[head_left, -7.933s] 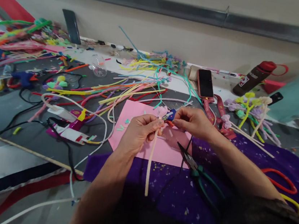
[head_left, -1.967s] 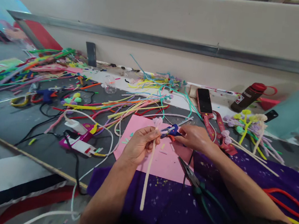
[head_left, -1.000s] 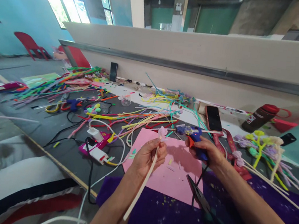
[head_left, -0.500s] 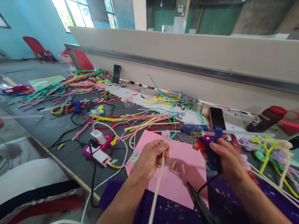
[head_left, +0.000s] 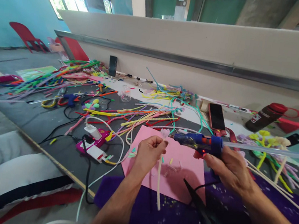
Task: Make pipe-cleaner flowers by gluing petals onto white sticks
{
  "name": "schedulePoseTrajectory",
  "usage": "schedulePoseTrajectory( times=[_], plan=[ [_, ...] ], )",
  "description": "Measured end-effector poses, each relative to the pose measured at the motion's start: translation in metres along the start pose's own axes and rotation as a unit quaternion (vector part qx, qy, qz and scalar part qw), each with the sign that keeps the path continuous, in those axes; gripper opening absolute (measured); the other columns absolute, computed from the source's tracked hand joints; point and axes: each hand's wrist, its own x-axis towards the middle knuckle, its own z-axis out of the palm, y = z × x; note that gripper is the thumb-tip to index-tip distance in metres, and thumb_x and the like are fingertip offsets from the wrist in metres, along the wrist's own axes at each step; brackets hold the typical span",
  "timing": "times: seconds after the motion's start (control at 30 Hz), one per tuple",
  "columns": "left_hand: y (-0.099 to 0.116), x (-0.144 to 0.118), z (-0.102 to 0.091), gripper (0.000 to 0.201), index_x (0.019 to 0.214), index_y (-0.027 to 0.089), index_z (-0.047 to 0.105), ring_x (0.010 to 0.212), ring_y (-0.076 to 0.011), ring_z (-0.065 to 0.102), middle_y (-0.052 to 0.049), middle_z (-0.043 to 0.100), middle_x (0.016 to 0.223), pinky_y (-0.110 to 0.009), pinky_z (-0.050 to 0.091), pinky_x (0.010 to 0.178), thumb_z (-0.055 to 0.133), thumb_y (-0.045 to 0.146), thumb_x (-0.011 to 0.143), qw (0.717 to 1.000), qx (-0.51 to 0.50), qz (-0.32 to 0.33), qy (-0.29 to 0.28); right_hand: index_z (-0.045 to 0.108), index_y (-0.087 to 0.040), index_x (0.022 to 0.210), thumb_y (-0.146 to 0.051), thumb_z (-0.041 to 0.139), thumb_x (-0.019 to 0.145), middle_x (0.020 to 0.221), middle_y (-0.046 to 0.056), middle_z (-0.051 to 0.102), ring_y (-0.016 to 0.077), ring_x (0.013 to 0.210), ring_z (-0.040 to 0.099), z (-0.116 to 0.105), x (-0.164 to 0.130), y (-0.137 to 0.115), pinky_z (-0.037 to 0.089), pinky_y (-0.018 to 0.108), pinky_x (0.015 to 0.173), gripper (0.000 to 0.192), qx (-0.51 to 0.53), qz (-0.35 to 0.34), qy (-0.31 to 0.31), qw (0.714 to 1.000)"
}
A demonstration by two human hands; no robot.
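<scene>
Between the thumb and fingers of my left hand (head_left: 149,155) is a cream pipe cleaner stem (head_left: 159,186), its free end hanging down. A pale lilac flower (head_left: 164,132) tops it, just above my fingertips. My right hand (head_left: 229,169) grips a blue hot glue gun (head_left: 200,143) with a lit red light and a long clear glue stick (head_left: 267,151) out of its back. The gun's nozzle is at the flower's right side; whether they touch I cannot tell. Below lies a pink sheet (head_left: 178,186) with small scraps, and black-handled pliers or scissors (head_left: 198,200) overlap its edge.
Loose pipe cleaners (head_left: 143,116) spread across the dark table. A magenta power strip (head_left: 95,143) with white chargers and cables sits left. At right are a phone (head_left: 216,116), a brown bottle (head_left: 266,117) and finished-looking flowers (head_left: 266,141). A person's leg (head_left: 20,190) is at lower left.
My right hand has tilted the glue gun level and brought its nozzle left to the flower. The stem's lower end has swung slightly right. The neighbouring person's hand has left the view.
</scene>
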Motion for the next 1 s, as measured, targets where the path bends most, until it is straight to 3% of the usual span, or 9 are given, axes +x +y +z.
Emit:
schedulePoseTrajectory(
  times=[0.37, 0.57, 0.67, 1.0],
  plan=[
    [-0.006, 0.001, 0.002, 0.024, 0.056, 0.018, 0.059, 0.047, -0.0103, 0.045, 0.003, 0.054, 0.049, -0.022, 0.029, 0.048, 0.056, 0.036, 0.071, 0.973, 0.198, 0.107, 0.054, 0.057, -0.019, 0.079, -0.035, 0.045, 0.085, 0.066, 0.004, 0.058, 0.0177, 0.060, 0.053, 0.001, 0.001, -0.007, 0.036, 0.029, 0.054, 0.021, -0.106, -0.092, 0.026, 0.990],
    [-0.008, 0.001, 0.003, 0.023, 0.057, 0.018, 0.059, 0.046, -0.0100, 0.046, 0.004, 0.053, 0.048, -0.022, 0.028, 0.049, 0.054, 0.034, 0.073, 0.957, 0.255, 0.123, 0.061, 0.050, -0.021, 0.073, -0.029, 0.047, 0.082, 0.068, 0.004, 0.056, 0.0181, 0.060, 0.051, 0.006, 0.005, -0.007, 0.036, 0.030, 0.055, 0.012, -0.132, -0.140, 0.059, 0.980],
    [-0.009, 0.001, 0.003, 0.020, 0.059, 0.019, 0.060, 0.047, -0.0100, 0.047, 0.004, 0.052, 0.048, -0.022, 0.028, 0.050, 0.054, 0.032, 0.072, 0.954, 0.266, 0.121, 0.061, 0.050, -0.020, 0.080, -0.026, 0.048, 0.081, 0.070, 0.003, 0.056, 0.0180, 0.061, 0.051, 0.007, 0.005, -0.006, 0.036, 0.029, 0.055, 0.006, -0.142, -0.137, 0.043, 0.979],
    [-0.008, 0.001, 0.005, 0.018, 0.062, 0.020, 0.062, 0.051, -0.0106, 0.049, 0.003, 0.056, 0.052, -0.022, 0.028, 0.051, 0.053, 0.031, 0.073, 0.934, 0.333, 0.109, 0.066, 0.050, -0.017, 0.092, -0.024, 0.043, 0.084, 0.072, 0.004, 0.056, 0.0172, 0.060, 0.050, 0.003, 0.005, -0.016, 0.037, 0.028, 0.054, 0.013, -0.134, -0.126, -0.020, 0.983]
  ],
)
